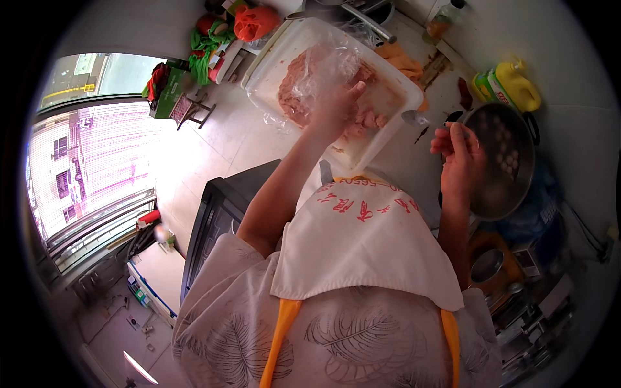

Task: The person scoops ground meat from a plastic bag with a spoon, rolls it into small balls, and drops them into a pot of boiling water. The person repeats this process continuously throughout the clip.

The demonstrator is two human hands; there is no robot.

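Pinkish minced meat [298,89] lies in a white plastic tub [412,94], partly under clear plastic film [335,60]. My left hand [339,106] is down at the meat, its thumb raised; its other fingers are blurred, and whether they hold any meat cannot be told. Beyond the tub's right edge, my right hand [458,150] pinches the handle of a metal spoon [413,118], whose bowl points toward the tub. Just right of that hand stands a round metal pan [521,189] with several small pale-pink balls [507,157] in it.
A yellow jug [521,92] stands beyond the pan. An orange cloth [400,60] lies behind the tub, near a bottle [441,22]. Red plastic bag [254,23] at the back left. A dark-framed cabinet [213,213] is by my left arm, and a small stool [189,110] stands farther left.
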